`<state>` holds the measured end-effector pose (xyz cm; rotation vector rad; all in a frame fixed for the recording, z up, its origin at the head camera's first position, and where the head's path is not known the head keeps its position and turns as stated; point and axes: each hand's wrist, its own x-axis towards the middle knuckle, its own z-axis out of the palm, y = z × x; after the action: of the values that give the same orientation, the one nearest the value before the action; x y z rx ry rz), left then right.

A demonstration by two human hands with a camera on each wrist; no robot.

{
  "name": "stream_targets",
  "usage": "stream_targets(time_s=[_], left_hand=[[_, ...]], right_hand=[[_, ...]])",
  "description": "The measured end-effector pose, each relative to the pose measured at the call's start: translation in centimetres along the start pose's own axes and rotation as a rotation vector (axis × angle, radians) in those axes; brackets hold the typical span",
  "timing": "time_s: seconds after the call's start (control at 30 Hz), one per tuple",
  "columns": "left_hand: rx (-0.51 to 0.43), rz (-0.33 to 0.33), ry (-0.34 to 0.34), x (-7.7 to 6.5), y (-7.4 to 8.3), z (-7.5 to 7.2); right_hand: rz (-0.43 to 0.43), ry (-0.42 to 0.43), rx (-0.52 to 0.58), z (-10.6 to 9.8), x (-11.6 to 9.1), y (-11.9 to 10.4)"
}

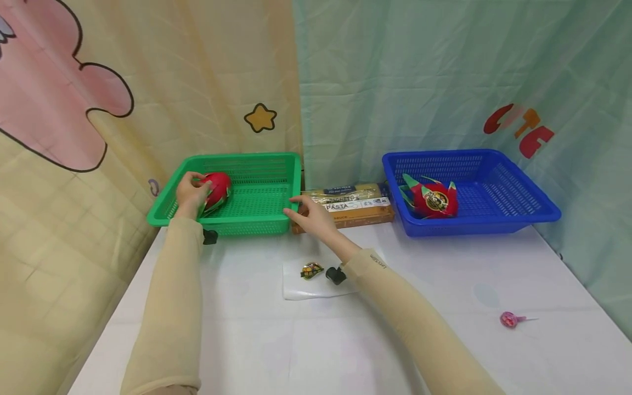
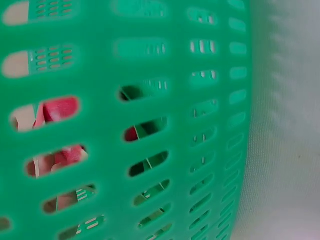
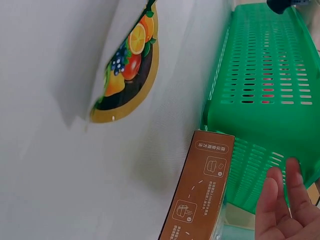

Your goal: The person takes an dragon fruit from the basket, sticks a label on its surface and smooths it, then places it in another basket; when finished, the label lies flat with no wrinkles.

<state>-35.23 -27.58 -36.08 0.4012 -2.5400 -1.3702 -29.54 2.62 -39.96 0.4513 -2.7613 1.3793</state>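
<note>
Red fruit (image 1: pixel 221 187) is gripped in my left hand (image 1: pixel 191 193), inside the left end of the green basket (image 1: pixel 247 221); my right hand (image 1: pixel 313 215) is loosely open at that basket's right rim, contact unclear. I judge the fruit fairly heavy, smooth, a bit slippery and bruisable, so best held round its fat middle. Outward on the table (image 1: pixel 257 340): pasta box (image 1: pixel 353 219) beside it, then blue basket (image 1: pixel 484 225) with second fruit (image 1: pixel 436 202).

Long beige sleeves (image 1: pixel 180 307) are leaving the left hand (image 1: pixel 191 192) and right hand (image 1: pixel 314 218) bare. Small dark lettering (image 1: pixel 378 262) is marking the right cuff (image 1: pixel 360 267), while black wrist cameras (image 1: pixel 336 275) are showing beside both cuffs.
</note>
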Motion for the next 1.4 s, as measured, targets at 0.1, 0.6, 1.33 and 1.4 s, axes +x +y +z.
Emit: stream_targets(time_s=[0.1, 0.6, 1.33, 1.4], left_hand=[[-0.001, 0.005, -0.017, 0.2, -0.4, 0.1], [0.129, 0.127, -0.028, 0.7, -0.3, 0.5], [-0.433, 0.141, 0.037, -0.4, 6.4, 0.8], [-0.481, 0.16, 0.023, -1.1, 7.8, 0.9]], right_hand=[[-0.006, -0.003, -0.001, 0.1, 0.0, 0.0], [-0.004, 0.005, 0.011, -0.1, 0.0, 0.1], [-0.002, -0.01, 0.023, 0.1, 0.1, 0.3], [-0.012, -0.003, 0.026, -0.1, 0.1, 0.4]])
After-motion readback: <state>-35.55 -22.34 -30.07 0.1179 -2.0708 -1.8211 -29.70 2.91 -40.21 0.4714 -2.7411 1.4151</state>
